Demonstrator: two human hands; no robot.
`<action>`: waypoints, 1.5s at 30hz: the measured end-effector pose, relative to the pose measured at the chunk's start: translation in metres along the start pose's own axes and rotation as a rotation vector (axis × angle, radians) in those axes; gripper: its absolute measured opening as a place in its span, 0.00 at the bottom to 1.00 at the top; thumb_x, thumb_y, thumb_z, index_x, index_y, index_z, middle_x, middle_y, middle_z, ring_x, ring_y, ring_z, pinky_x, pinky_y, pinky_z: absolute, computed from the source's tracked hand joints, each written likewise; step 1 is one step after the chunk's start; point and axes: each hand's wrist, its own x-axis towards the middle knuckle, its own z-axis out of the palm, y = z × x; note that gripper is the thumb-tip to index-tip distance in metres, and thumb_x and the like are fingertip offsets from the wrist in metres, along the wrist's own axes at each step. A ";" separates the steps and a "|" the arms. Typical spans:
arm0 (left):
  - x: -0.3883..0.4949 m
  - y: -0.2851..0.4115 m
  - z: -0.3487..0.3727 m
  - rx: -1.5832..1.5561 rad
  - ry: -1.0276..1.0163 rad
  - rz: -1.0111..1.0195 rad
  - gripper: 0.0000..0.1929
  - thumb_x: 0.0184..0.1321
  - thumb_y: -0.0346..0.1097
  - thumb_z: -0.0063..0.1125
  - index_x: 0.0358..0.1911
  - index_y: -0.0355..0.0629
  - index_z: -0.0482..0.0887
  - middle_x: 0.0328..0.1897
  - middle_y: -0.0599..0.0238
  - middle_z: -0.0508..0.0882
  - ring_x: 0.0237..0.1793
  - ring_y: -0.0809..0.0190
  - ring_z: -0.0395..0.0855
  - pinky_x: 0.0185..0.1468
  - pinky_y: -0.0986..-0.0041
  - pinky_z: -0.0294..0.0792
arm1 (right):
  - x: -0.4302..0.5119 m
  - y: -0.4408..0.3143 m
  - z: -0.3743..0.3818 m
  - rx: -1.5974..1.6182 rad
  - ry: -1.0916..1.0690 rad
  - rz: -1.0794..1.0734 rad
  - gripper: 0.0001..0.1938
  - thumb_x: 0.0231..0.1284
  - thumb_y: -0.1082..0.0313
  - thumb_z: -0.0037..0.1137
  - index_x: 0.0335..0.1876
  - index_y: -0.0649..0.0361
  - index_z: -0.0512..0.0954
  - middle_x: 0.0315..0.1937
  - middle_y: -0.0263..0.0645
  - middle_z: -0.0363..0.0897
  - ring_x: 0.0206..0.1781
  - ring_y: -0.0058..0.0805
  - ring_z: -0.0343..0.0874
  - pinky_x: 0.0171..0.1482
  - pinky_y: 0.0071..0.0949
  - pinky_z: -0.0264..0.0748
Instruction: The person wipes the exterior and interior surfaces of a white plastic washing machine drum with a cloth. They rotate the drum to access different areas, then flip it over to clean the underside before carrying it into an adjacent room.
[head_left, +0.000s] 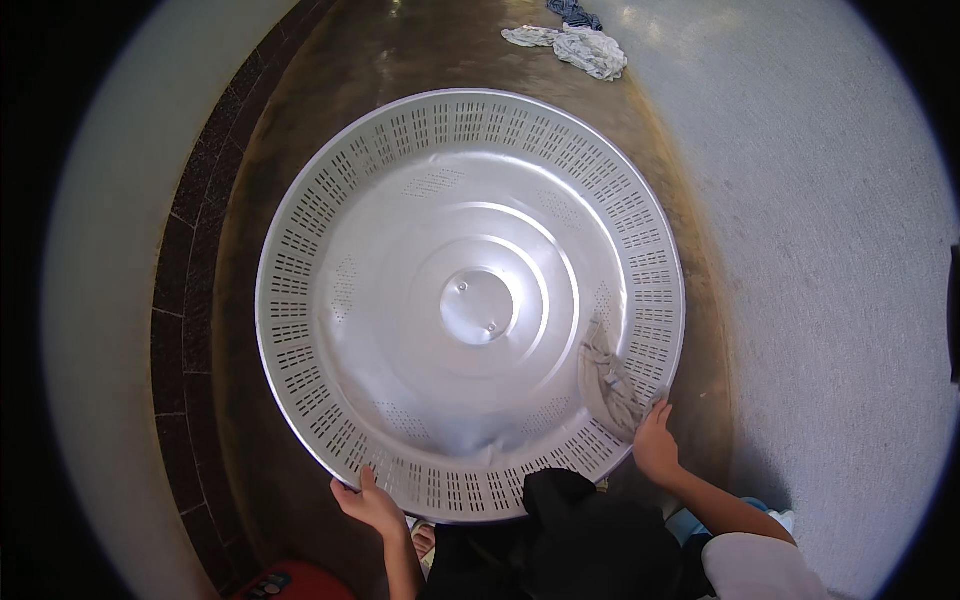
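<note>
A large round metal basin (390, 300) fills the middle of the head view, its sloping wall pierced with rows of slots and its flat base marked with rings and patches of small holes. At the lower left of the rim, my left hand (371, 504) grips the edge, thumb inside. A crumpled pale cloth (606, 375) with faint coloured marks hangs over the lower right wall and reaches onto the base. My right hand (656, 446) holds that cloth against the rim; part of the cloth is hidden under the fingers.
White cloth (589, 51) and dark blue cloth (576, 13) lie on the brown floor (450, 56) beyond the basin. A pale wall (817, 225) stands right; dark tiles (171, 337) edge the floor at left. Something red (300, 583) and something light blue (686, 523) show near me.
</note>
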 end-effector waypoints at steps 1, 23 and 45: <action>-0.001 -0.002 0.000 0.009 0.003 0.004 0.11 0.53 0.17 0.49 0.41 0.28 0.70 0.39 0.55 0.78 0.37 0.63 0.77 0.45 0.75 0.69 | -0.015 -0.001 0.003 -0.001 -0.079 -0.001 0.27 0.62 0.68 0.34 0.62 0.78 0.51 0.62 0.70 0.51 0.45 0.57 0.76 0.47 0.41 0.74; 0.014 -0.032 -0.015 -0.129 -0.164 0.068 0.22 0.71 0.45 0.27 0.56 0.35 0.66 0.49 0.58 0.75 0.49 0.63 0.72 0.54 0.74 0.64 | 0.006 -0.393 -0.062 0.841 0.440 -1.321 0.15 0.62 0.72 0.42 0.53 0.68 0.70 0.52 0.50 0.71 0.55 0.48 0.67 0.57 0.36 0.64; 0.021 -0.044 -0.033 -0.612 -0.307 -0.379 0.46 0.57 0.74 0.18 0.63 0.39 0.61 0.61 0.57 0.70 0.62 0.56 0.65 0.66 0.66 0.53 | -0.069 -0.260 0.077 -0.170 0.024 -2.030 0.22 0.52 0.70 0.47 0.56 0.49 0.70 0.67 0.30 0.57 0.52 0.33 0.67 0.49 0.29 0.64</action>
